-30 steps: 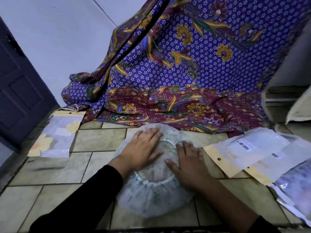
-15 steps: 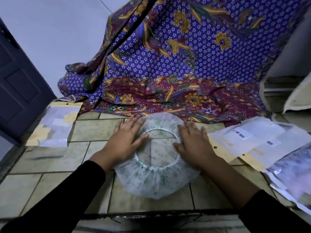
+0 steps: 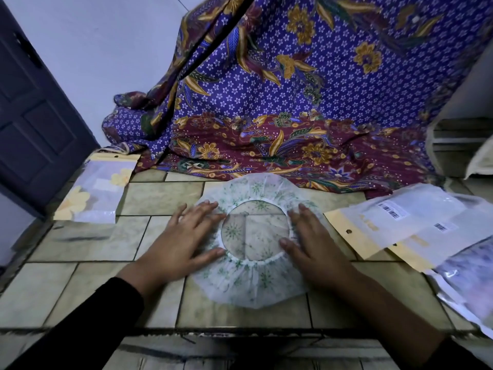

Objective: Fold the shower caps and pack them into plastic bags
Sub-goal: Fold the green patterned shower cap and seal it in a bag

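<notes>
A clear shower cap [image 3: 250, 284] with small green flowers lies spread flat on the tiled floor, its round elastic opening facing up. My left hand [image 3: 184, 241] rests flat on the cap's left rim, fingers apart. My right hand [image 3: 312, 244] presses flat on the right rim, fingers spread. Neither hand grips anything. Empty plastic bags with yellow header strips [image 3: 386, 225] lie to the right of the cap. A packed bag with yellow flowers [image 3: 98, 190] lies at the far left.
A purple and maroon batik cloth [image 3: 293, 102] hangs and pools behind the cap. A dark door [image 3: 32, 110] stands at the left. More bagged items [image 3: 469, 276] lie at the right edge. A step edge [image 3: 240, 333] runs just in front of me.
Both hands slid apart from the cap's middle to its left and right rims, flattening it and widening the round opening. The view shifted slightly downward.
</notes>
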